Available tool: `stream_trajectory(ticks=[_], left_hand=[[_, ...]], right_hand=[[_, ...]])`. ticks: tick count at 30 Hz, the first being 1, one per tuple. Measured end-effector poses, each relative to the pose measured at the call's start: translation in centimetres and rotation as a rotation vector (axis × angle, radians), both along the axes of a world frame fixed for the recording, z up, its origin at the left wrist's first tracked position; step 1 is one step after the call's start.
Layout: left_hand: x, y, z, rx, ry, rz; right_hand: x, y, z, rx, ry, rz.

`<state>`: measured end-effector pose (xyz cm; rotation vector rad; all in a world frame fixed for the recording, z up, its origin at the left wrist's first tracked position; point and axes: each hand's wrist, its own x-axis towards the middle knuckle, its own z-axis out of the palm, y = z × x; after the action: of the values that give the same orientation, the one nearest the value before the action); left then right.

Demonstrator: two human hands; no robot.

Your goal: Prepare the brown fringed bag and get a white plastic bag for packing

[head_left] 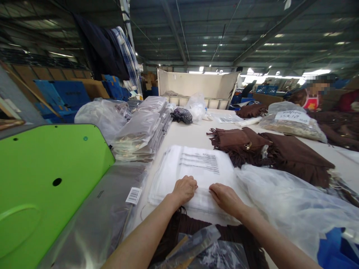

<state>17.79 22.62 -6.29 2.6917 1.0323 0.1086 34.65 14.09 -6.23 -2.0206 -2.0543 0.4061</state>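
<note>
A stack of white translucent plastic bags [171,164] with printed black lines lies flat on the table. My left hand [185,189] is closed at the near side of the top plastic bag, fingers curled and thumb pressed in. A short way to its right, my right hand [226,198] pinches the same bag's near part between thumb and fingers. Under my forearms lies a dark brown fringed item [193,223], partly covered by crumpled clear plastic [221,254]. Brown fringed suede-like bags [294,153] rest to the right, behind a loose heap of clear plastic [286,194].
A bright green machine panel [56,179] stands at the left. Beside it are packed grey plastic bags [143,127] in a tall pile and one with a barcode label [134,195]. A labelled filled bag [291,121] sits far right, near another person [311,97].
</note>
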Motion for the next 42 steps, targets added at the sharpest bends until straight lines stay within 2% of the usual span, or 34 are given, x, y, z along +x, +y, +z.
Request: stream_trajectory(ticks=[10, 18, 25, 36, 42], left_hand=[[-0.6, -0.7, 1.0, -0.031, 0.004, -0.016], [0.7, -0.1, 0.7, -0.078, 0.084, 0.077], [1.1, 0.0, 1.0, -0.169, 0.09, 0.099], [0.9, 0.7, 0.2, -0.401, -0.104, 0.188], [0.6, 0.6, 0.6, -0.492, -0.248, 0.206]], right_hand=[[0.1, 1.5, -0.5, -0.048, 0.043, -0.163], [0.8, 0.5, 0.6, -0.068, 0.171, -0.04], [-0.2, 0.5, -0.4, -0.017, 0.191, -0.209], [-0.2, 0.7, -1.1, -0.043, 0.246, -0.286], [-0.4, 0.4, -1.2, -0.041, 0.229, -0.293]])
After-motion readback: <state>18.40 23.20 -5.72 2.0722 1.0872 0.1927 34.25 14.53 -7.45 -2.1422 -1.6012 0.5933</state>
